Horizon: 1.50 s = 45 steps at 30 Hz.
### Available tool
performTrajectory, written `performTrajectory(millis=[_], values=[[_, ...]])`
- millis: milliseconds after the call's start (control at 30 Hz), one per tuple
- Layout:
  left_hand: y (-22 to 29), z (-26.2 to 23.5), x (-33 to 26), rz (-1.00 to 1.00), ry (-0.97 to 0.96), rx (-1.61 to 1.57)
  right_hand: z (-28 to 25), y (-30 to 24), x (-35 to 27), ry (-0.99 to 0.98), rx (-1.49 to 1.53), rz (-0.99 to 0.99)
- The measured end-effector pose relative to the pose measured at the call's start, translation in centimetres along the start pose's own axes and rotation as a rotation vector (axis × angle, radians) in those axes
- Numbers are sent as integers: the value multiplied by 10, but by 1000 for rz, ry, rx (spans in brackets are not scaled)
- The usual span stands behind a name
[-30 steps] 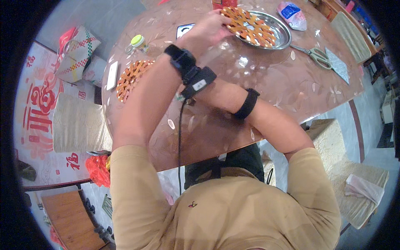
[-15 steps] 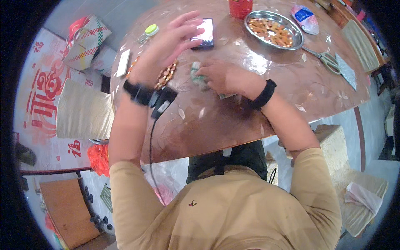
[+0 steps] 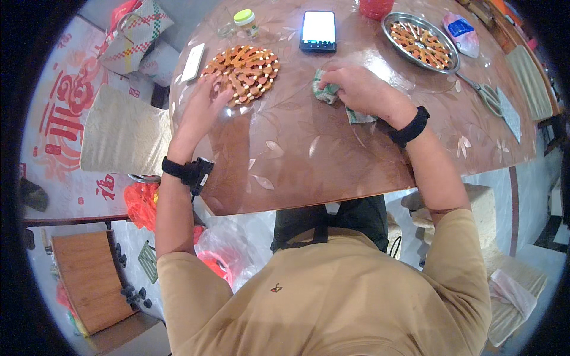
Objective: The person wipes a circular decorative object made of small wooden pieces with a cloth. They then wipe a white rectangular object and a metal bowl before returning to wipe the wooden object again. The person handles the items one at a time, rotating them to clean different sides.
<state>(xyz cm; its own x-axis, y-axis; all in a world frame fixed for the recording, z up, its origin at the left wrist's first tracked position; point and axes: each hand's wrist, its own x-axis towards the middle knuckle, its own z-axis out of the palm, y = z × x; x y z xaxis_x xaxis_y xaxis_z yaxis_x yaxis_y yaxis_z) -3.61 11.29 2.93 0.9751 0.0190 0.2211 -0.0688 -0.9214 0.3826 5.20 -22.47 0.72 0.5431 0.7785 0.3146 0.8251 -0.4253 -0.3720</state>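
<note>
Left hand (image 3: 205, 110): half-open at lattice mat (image 3: 250, 68); grip, I can't tell.
Right hand (image 3: 368, 90): curled round cloth (image 3: 325, 93).
Tray (image 3: 455, 60) beyond right hand: second mat (image 3: 419, 45) in, first out.

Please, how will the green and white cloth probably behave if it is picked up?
The cloth should be floppy: it bunches into folds at the right grip. It is probably light, since the part lying on the table looks thin. Its crumpled shape seems unlikely to roll.
</note>
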Motion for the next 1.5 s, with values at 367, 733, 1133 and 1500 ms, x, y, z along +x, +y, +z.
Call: performTrajectory(millis=[367,733,1133,1500], values=[[-34,15,32,6,51,266,-8,-2,2,-57,46,-6],[-57,-1,40,-16,156,78,-12,0,1,127,-67,-62],[-45,-12,4,-435,-32,-1408,-22,20,1,5,-85,3],[99,54,1,-353,-516,-1657,-35,-18,14,358,92,-120]])
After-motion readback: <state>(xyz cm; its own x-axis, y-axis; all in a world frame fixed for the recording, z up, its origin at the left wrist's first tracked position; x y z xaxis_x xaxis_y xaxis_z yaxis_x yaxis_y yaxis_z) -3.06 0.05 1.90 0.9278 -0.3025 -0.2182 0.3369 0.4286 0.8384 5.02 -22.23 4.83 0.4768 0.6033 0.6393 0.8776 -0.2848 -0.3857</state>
